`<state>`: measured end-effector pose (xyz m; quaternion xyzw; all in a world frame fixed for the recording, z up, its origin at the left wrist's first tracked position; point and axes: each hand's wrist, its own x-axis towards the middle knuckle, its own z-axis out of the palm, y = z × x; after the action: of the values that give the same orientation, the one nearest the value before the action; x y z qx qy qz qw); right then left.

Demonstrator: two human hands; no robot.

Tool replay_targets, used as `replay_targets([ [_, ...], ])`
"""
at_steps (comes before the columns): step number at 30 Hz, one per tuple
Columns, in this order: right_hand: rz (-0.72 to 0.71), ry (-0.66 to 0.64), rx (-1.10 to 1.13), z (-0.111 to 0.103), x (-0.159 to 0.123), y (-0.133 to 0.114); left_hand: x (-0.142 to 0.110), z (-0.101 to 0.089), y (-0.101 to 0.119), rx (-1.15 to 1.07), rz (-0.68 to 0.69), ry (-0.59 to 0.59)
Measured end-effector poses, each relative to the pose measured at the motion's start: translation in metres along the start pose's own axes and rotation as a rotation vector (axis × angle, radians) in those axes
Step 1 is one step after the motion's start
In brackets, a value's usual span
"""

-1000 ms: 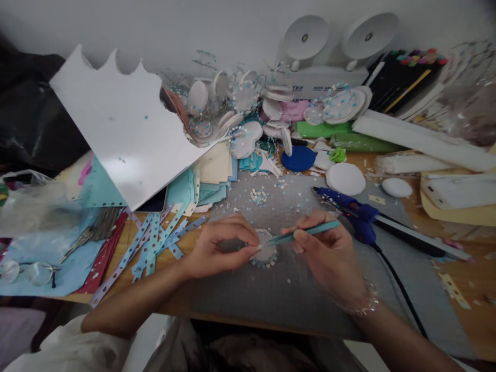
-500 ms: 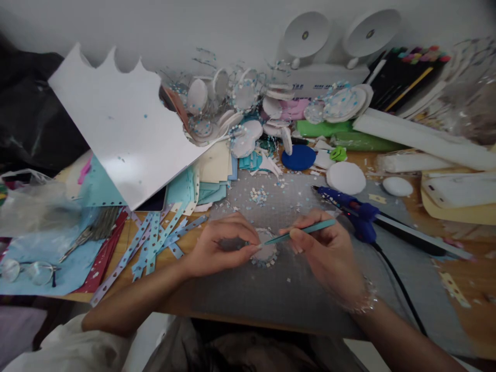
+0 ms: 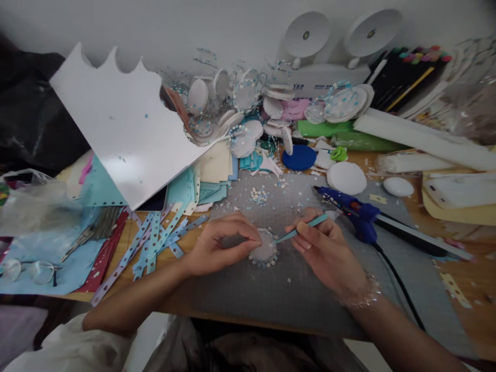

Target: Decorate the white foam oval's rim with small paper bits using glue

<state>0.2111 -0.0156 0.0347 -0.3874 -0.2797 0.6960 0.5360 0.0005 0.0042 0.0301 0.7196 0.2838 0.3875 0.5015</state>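
A small round disc (image 3: pixel 265 249) edged with tiny blue and white bits lies on the grey cutting mat (image 3: pixel 271 289). My left hand (image 3: pixel 220 245) pinches the disc's left rim with fingers curled. My right hand (image 3: pixel 329 250) grips teal tweezers (image 3: pixel 302 228), whose tips touch the disc's right edge. A little heap of small white and blue bits (image 3: pixel 258 196) sits on the mat just beyond the disc.
A blue glue gun (image 3: pixel 349 206) with a black cord lies right of my hands. White foam discs (image 3: pixel 346 178), a blue disc (image 3: pixel 298 157), a large white sheet (image 3: pixel 124 129), punched blue paper strips (image 3: pixel 158 237), glasses (image 3: pixel 27 270) and markers (image 3: pixel 406 72) crowd the desk.
My right hand has shifted slightly and tilted the tweezers, so the tips moved from over the disc's middle to its right edge. The left hand has kept its hold.
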Motion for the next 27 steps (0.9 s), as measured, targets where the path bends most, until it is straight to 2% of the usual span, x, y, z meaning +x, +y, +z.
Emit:
replay_targets([
  [4, -0.032, 0.013, -0.025, 0.001, 0.001, 0.0, -0.001, 0.0, 0.0, -0.08, -0.09, 0.069],
  [7, -0.139, 0.028, -0.097, 0.001, 0.001, 0.001, -0.001, 0.0, 0.0, -0.132, -0.146, 0.16],
  [10, -0.366, 0.089, -0.242, 0.0, -0.001, 0.001, -0.001, -0.001, 0.0, -0.132, -0.169, 0.198],
  [13, -0.706, 0.157, -0.549, 0.002, -0.007, -0.003, -0.001, -0.003, 0.002, -0.074, -0.194, 0.18],
  [15, -0.941, 0.055, -0.841, 0.006, -0.01, -0.008, -0.002, -0.003, 0.005, -0.043, -0.202, 0.143],
  [18, -1.258, -0.249, -1.283, 0.018, -0.014, -0.011, -0.003, -0.003, 0.01, -0.069, -0.201, 0.065],
  [21, -1.508, -0.435, -1.507, 0.034, -0.015, -0.005, -0.006, -0.002, 0.012, -0.124, -0.256, 0.055],
  [24, -1.596, -0.506, -1.61, 0.044, -0.015, 0.006, -0.009, -0.001, 0.011, -0.215, -0.333, 0.088],
  [27, -1.581, -0.461, -1.6, 0.046, -0.016, 0.016, -0.011, 0.0, 0.009, -0.27, -0.347, 0.096],
])
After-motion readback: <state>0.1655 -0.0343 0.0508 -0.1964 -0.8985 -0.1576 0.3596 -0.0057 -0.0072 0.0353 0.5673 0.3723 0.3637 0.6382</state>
